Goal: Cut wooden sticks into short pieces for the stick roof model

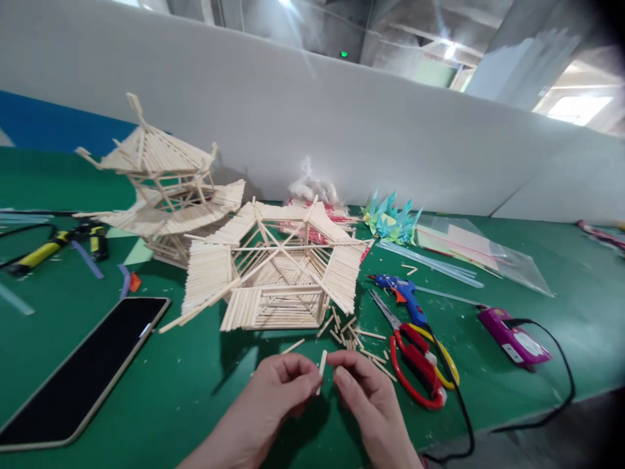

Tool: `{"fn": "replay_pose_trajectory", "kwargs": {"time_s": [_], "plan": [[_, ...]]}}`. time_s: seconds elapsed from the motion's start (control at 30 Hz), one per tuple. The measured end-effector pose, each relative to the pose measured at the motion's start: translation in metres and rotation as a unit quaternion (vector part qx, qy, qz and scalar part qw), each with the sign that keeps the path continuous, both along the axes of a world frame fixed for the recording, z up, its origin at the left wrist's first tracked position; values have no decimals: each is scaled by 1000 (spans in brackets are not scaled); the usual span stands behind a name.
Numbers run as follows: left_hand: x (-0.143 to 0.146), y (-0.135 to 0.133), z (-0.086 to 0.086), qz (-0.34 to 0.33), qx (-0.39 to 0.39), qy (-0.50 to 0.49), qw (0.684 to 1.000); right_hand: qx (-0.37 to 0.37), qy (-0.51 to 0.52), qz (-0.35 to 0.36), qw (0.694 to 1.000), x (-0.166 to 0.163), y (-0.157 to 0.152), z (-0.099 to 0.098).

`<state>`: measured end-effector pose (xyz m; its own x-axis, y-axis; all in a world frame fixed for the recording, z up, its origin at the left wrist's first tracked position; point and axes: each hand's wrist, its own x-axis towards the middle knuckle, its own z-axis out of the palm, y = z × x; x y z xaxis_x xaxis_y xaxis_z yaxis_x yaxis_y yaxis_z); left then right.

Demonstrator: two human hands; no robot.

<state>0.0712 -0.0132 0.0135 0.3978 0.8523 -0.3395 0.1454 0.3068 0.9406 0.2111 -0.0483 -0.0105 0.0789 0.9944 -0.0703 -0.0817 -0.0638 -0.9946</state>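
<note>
Hands meet at the near edge of the green surface (pixel 512 260): our left hand (pixel 278 387) and right hand (pixel 364 384) together pinch a short wooden stick (pixel 322 365), held nearly upright between the fingertips. Just beyond it sits an open stick-built roof frame (pixel 273 267), with loose sticks (pixel 351 332) scattered at its right. Farther left stands a tiered stick pagoda (pixel 156 182). To the right lie red scissors (pixel 417 358) and a blue glue gun (pixel 403 293); a phone (pixel 83 368) lies near left.
</note>
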Motion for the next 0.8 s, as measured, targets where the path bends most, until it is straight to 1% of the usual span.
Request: {"fn": "replay_pose_trajectory", "kwargs": {"time_s": [0.07, 0.17, 0.27, 0.37, 0.47, 0.53, 0.63, 0.7, 0.73, 0.77, 0.8], "plan": [[-5, -5, 1, 53, -62, -64, 995, -3, 53, 41, 998, -14, 9, 5], [-11, -9, 0, 110, -113, -139, 978, -23, 134, 81, 987, -29, 20, 9], [-15, -12, -2, 143, -128, -180, 965, -52, 190, 105, 975, -38, 29, 10], [-18, -13, -3, 165, -124, -207, 956, -54, 194, 101, 974, -43, 35, 12], [-19, -11, -5, 182, -126, -223, 949, -55, 203, 124, 970, -45, 38, 13], [-19, -9, -5, 189, -131, -227, 946, -62, 208, 138, 966, -46, 38, 13], [-19, -7, -4, 192, -132, -220, 947, -73, 213, 130, 966, -47, 37, 11], [-20, -7, -3, 188, -136, -213, 949, -74, 193, 131, 970, -44, 36, 12], [-21, -7, -3, 182, -117, -191, 957, -68, 162, 125, 976, -41, 35, 12], [-23, -6, -4, 167, -75, -147, 972, -57, 113, 113, 985, -35, 35, 13], [-24, -5, -6, 144, -12, -82, 986, -41, 51, 92, 994, -27, 35, 13]]}}
